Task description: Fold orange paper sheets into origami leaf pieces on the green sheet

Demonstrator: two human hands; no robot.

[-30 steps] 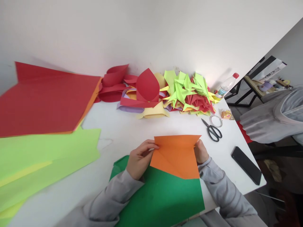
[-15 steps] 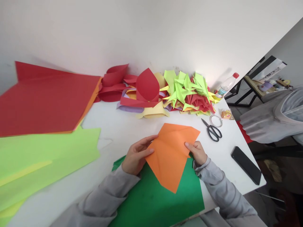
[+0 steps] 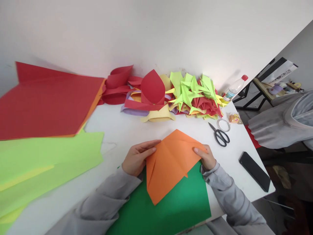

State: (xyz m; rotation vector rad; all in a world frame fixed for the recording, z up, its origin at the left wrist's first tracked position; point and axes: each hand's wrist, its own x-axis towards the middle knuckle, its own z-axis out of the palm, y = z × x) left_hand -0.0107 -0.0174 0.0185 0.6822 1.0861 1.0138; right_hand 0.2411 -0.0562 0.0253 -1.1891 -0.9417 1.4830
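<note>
A creased, partly folded sheet of orange paper (image 3: 170,163) is held up between both hands, over a large green sheet (image 3: 188,202) lying at the table's front edge. My left hand (image 3: 137,158) pinches its upper left edge, thumb on top and fingers behind. On the opposite side, my right hand (image 3: 205,156) grips the right corner, with the thumb on the face of the paper. A small orange tip pokes out below the right part of the sheet. The fingers behind the paper are partly hidden.
Red sheets (image 3: 49,107) and light green sheets (image 3: 53,163) lie at left. Along the wall are folded red paper shapes (image 3: 154,88) and lime star-like folds (image 3: 187,94). Scissors (image 3: 220,134), a tape roll (image 3: 223,125), a bottle (image 3: 234,88) and a black phone (image 3: 254,171) sit at right.
The orange paper has turned clockwise, its lower point swinging from right to left. My left hand has shifted slightly left, and my right hand stays near the right corner.
</note>
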